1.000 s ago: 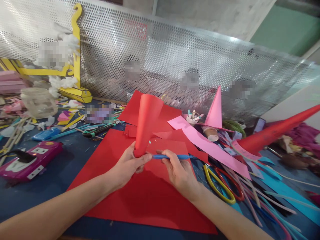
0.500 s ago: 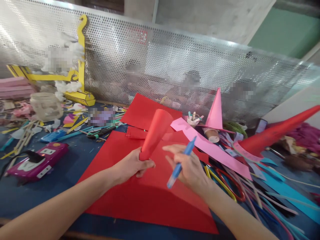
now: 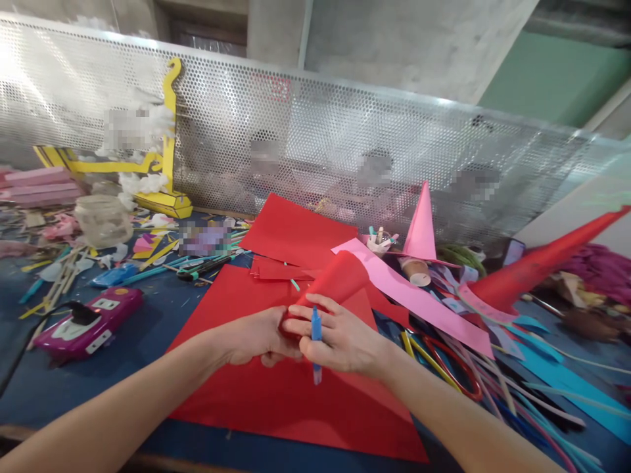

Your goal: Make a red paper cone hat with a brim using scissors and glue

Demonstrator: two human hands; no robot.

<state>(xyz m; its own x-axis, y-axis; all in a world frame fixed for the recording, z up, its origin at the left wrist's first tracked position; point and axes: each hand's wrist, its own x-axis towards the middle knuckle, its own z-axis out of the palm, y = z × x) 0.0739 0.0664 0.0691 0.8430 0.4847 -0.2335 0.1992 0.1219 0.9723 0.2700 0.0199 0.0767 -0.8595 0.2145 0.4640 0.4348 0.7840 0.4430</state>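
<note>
My left hand is closed round the narrow end of a rolled red paper cone, which leans low to the right over a big red paper sheet. My right hand lies over the same narrow end, touching my left hand. A blue pen is wedged between its fingers and points down.
A pink paper cone stands on a cup behind a pink strip. A long red cone lies at right. Yellow and red scissors lie right of my hand. A magenta power strip and a jar are left. A perforated metal panel closes the back.
The red cone has tipped from upright down to the right. My right hand swung the pen from level to pointing down and came onto the cone's narrow end.
</note>
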